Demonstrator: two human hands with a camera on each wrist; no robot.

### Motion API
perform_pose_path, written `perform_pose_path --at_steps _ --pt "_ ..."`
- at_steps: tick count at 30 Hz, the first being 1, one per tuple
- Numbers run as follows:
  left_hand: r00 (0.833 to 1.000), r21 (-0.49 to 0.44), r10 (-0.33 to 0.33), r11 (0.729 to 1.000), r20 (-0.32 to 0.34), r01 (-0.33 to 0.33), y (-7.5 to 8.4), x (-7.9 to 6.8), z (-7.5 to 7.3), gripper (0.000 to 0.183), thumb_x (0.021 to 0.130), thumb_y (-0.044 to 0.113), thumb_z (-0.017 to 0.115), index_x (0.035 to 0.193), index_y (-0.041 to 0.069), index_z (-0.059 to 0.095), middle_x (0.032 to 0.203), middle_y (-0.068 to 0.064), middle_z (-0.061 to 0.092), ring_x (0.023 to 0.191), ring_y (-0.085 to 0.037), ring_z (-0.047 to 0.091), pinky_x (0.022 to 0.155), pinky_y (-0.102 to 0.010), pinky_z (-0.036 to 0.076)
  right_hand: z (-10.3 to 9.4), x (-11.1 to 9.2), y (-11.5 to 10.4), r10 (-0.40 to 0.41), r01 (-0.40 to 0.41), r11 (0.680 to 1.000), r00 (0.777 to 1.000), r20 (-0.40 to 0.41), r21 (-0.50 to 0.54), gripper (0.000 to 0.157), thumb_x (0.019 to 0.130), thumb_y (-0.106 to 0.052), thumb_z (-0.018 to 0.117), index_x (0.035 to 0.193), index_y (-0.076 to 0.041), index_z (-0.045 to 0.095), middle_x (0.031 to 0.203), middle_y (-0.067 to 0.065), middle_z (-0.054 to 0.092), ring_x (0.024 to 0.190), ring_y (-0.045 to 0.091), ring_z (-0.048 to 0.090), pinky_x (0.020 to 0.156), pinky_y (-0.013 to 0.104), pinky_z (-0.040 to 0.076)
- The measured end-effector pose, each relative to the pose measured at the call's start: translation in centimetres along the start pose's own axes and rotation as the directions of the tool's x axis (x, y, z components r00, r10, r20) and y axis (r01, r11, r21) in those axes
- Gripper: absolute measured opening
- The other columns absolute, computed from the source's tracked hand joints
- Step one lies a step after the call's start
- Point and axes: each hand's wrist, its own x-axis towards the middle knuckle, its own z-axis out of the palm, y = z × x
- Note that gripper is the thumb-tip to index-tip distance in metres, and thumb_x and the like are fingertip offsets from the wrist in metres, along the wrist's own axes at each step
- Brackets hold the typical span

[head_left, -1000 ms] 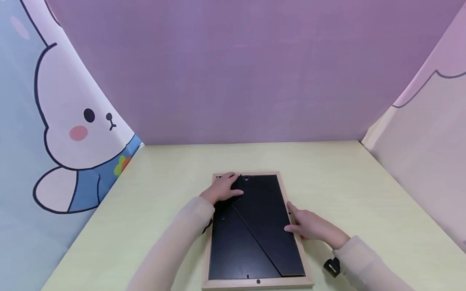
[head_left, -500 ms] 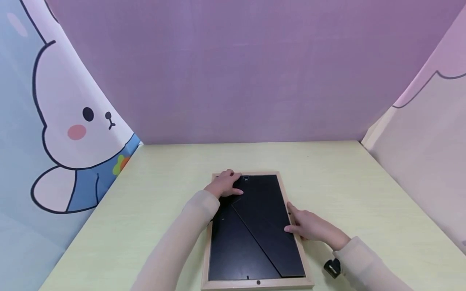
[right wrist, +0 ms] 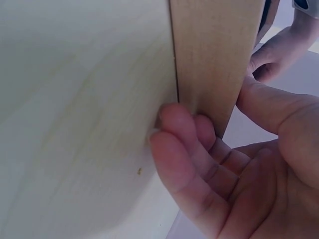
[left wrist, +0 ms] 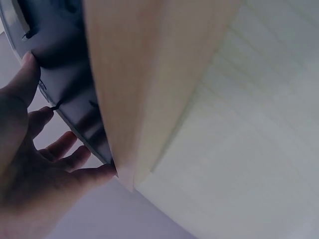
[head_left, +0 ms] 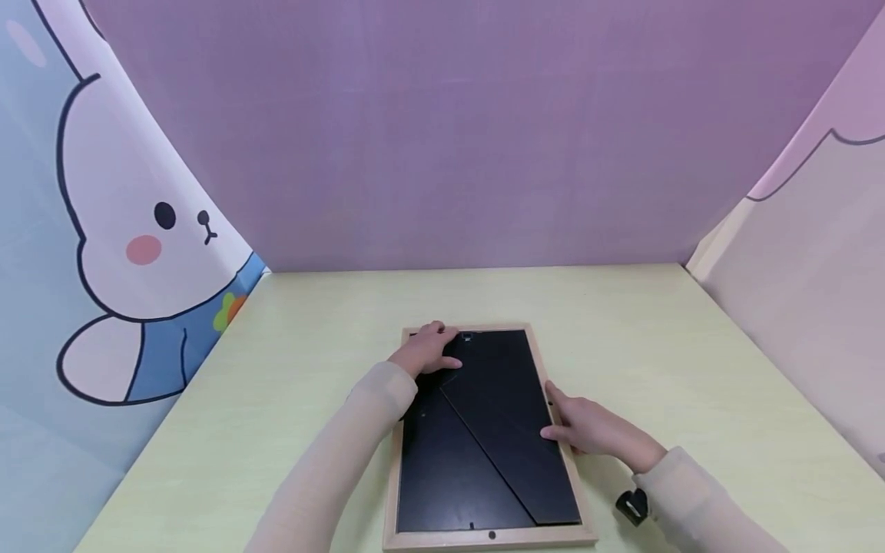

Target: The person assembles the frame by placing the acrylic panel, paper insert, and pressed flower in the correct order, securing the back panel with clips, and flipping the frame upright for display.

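A picture frame (head_left: 492, 534) lies face down on the table, its light wooden border round a black backing (head_left: 456, 468). A slanted black stand flap (head_left: 512, 438) lies flat on the backing. My left hand (head_left: 429, 349) reaches over the frame's far left part, fingers spread along the far edge, thumb over the backing. In the left wrist view one fingertip meets a small dark tab (left wrist: 56, 106) at that edge. My right hand (head_left: 598, 430) grips the right side of the border, thumb on top and fingers curled against the outer side (right wrist: 212, 59).
The pale yellow-green table (head_left: 332, 307) extends around the frame. A purple wall (head_left: 442, 138) stands behind it, a rabbit-printed panel (head_left: 124, 177) at left and a pale panel (head_left: 816, 292) at right. A black wrist device (head_left: 631, 507) sits under the right sleeve.
My left hand has shifted slightly right and farther along the far edge, its fingertips now at the dark tab. The right hand and the frame stay in place.
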Motion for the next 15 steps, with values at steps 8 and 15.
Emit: perform_pose_path --at_steps 8,15 --pt "1.000 0.033 -0.005 0.999 0.014 0.004 0.15 0.17 0.41 0.063 0.092 0.043 0.050 0.146 0.020 0.028 0.149 -0.012 0.018 0.136 -0.027 0.016 0.104 -0.042 0.026 -0.09 0.00 0.10 -0.008 0.008 1.000 1.000 -0.001 -0.004 0.078 0.090 -0.021 0.059 0.140 0.015 0.010 0.061 -0.002 0.047 0.042 0.013 0.046 0.046 0.027 0.041" --pt "0.999 0.056 -0.029 0.998 0.012 0.029 0.28 0.32 0.48 0.061 0.094 0.047 0.044 0.146 0.020 0.028 0.149 -0.012 0.017 0.136 -0.028 0.016 0.104 -0.043 0.026 -0.13 0.13 0.11 -0.002 0.002 1.000 1.000 -0.003 0.002 0.079 0.090 -0.022 0.060 0.140 0.014 0.010 0.062 -0.002 0.047 0.043 0.013 0.047 0.046 0.027 0.041"
